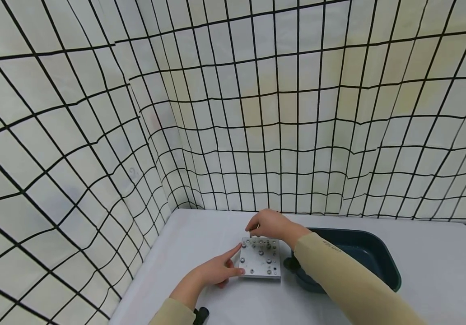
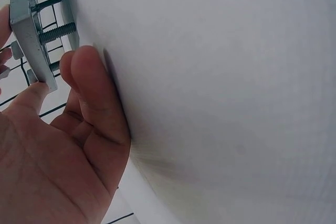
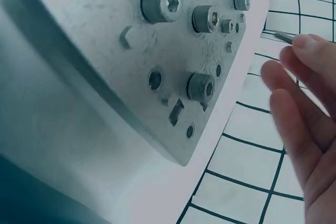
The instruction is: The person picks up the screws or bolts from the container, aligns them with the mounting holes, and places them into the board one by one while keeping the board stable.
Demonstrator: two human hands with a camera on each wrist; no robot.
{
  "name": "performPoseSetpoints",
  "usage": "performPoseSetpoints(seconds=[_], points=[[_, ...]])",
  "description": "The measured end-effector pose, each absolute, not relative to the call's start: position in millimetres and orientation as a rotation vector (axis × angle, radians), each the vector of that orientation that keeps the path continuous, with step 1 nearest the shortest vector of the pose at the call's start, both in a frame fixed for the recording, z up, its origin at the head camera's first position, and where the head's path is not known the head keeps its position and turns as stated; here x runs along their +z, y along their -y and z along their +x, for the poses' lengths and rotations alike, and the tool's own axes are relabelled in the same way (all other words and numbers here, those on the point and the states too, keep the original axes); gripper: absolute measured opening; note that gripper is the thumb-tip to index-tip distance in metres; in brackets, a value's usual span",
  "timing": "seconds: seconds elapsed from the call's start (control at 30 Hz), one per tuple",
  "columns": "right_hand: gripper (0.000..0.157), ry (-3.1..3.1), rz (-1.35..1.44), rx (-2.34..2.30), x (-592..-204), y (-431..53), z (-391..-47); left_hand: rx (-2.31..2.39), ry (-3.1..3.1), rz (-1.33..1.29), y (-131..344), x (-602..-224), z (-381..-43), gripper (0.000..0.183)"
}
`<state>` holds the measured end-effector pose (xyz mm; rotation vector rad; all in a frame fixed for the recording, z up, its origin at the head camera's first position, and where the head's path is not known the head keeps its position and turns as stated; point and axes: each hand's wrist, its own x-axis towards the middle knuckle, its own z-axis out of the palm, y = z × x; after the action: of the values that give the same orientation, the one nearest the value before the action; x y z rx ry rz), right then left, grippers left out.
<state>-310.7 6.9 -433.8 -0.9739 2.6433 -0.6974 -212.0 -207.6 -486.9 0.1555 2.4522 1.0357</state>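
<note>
A silver metal plate (image 1: 259, 257), studded with socket-head screws (image 3: 201, 86) and several holes, stands on the white table. Threaded screw ends (image 2: 58, 32) stick out below it in the left wrist view. My left hand (image 1: 213, 272) holds the plate's left side, index finger at the far corner and thumb at the near one; its other fingers are curled low beside the table. Just beyond the far edge, my right hand (image 1: 271, 224) pinches a slim metal pin (image 3: 283, 37) between thumb and fingertips. Most of the pin is hidden by the fingers.
To the right of the plate sits a dark green tray (image 1: 393, 271), partly behind my right forearm. White sheeting with black netting (image 1: 257, 135) rises behind and left of the white table (image 1: 192, 230).
</note>
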Motion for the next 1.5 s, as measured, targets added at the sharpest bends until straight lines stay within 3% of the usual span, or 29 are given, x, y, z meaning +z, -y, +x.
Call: performPoseSetpoints(seconds=[0.4, 0.97, 1.5], points=[[0.014, -2.654, -0.863, -0.648, -444.8, 4.3, -311.3, 1.047, -2.459, 0.169, 203.8, -489.2, -213.3, 0.083], [0.013, -2.695, -1.05, -0.453, -454.0, 14.8, -307.4, 1.06, -2.459, 0.149, 207.8, -491.8, -213.5, 0.084], [0.018, -2.691, -1.04, -0.438, -456.6, 13.8, -307.9, 1.062, -2.456, 0.154, 208.3, -489.6, -213.1, 0.084]])
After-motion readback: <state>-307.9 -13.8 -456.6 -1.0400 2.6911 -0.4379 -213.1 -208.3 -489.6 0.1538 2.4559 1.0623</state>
